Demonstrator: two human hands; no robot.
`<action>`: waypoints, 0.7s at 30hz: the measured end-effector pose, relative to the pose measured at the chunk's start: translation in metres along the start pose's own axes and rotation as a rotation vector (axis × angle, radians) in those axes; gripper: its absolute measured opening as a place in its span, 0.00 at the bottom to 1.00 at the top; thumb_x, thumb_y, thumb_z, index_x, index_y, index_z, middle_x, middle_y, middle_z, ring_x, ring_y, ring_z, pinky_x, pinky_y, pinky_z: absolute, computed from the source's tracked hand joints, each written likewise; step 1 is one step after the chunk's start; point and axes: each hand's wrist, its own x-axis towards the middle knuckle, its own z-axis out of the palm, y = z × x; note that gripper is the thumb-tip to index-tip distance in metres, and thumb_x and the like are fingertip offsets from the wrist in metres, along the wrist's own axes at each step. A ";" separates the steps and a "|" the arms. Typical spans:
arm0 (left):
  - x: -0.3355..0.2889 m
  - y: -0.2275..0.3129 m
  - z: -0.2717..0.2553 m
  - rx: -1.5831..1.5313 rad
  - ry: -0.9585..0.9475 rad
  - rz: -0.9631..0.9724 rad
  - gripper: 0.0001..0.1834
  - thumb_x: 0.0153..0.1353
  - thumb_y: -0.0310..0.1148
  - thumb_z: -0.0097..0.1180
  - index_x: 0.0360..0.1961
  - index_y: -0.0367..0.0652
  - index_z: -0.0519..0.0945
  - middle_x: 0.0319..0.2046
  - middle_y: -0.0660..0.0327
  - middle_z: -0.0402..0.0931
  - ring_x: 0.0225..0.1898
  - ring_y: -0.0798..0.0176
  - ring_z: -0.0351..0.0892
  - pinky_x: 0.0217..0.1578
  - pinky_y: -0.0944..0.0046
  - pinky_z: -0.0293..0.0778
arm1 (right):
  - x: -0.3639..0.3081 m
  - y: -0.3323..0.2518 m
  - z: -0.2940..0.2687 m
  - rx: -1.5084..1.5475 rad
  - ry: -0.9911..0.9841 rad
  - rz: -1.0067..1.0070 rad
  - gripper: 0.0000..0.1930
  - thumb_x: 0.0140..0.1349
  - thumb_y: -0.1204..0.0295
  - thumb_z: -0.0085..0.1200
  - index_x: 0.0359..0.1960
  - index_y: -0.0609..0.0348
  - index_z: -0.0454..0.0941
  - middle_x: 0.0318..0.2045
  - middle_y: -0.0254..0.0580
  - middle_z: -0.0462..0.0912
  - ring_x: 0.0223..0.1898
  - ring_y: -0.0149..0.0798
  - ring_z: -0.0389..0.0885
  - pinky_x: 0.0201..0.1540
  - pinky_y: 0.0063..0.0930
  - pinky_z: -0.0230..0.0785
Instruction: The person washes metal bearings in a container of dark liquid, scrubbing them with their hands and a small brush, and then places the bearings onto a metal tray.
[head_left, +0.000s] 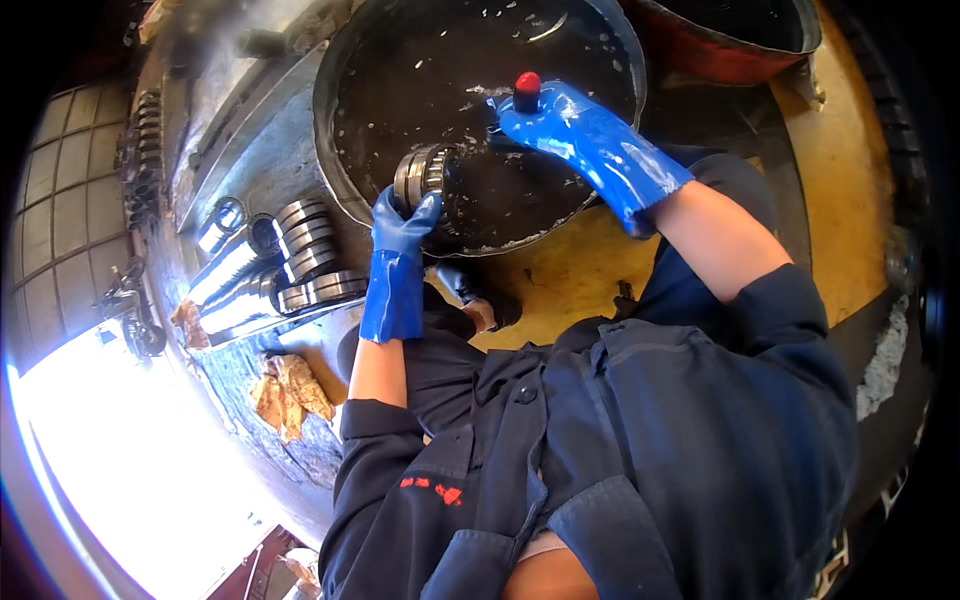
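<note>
Yellow floor (550, 275), centre; round basin (328, 120), upper centre — left hand (403, 228) grasps roller bearing (418, 178), right hand (575, 122) clenches red-tipped handle (527, 92); red vessel (735, 65), upper right; stacked bearings (308, 245), left.

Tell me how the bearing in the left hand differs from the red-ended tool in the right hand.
The bearing is a broad, shiny metal ring; the tool shows a narrow black handle with a red end. The bearing is in the left hand, while the tool is in the right hand, farther from the body. Both are held in blue gloves over the round pan.
</note>
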 end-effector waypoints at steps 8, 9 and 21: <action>0.017 0.008 -0.019 -0.273 -0.081 -0.280 0.15 0.76 0.37 0.61 0.53 0.36 0.83 0.38 0.66 0.83 0.38 0.70 0.80 0.43 0.65 0.78 | 0.011 0.017 0.057 0.441 -0.266 -0.291 0.14 0.67 0.65 0.66 0.51 0.56 0.90 0.42 0.43 0.93 0.43 0.37 0.91 0.52 0.34 0.82; 0.014 0.007 -0.017 -0.268 -0.051 -0.259 0.14 0.76 0.37 0.61 0.53 0.37 0.84 0.38 0.66 0.82 0.38 0.70 0.79 0.43 0.65 0.78 | 0.000 0.010 0.057 0.304 -0.289 -0.367 0.14 0.67 0.64 0.65 0.51 0.54 0.90 0.42 0.44 0.93 0.43 0.37 0.91 0.52 0.33 0.82; 0.046 0.061 -0.003 -0.097 -0.055 -0.333 0.27 0.75 0.48 0.58 0.59 0.33 0.82 0.46 0.57 0.85 0.46 0.63 0.83 0.46 0.60 0.81 | -0.007 0.003 0.035 0.455 -0.174 -0.179 0.16 0.69 0.59 0.64 0.50 0.56 0.89 0.41 0.42 0.92 0.44 0.34 0.90 0.53 0.31 0.81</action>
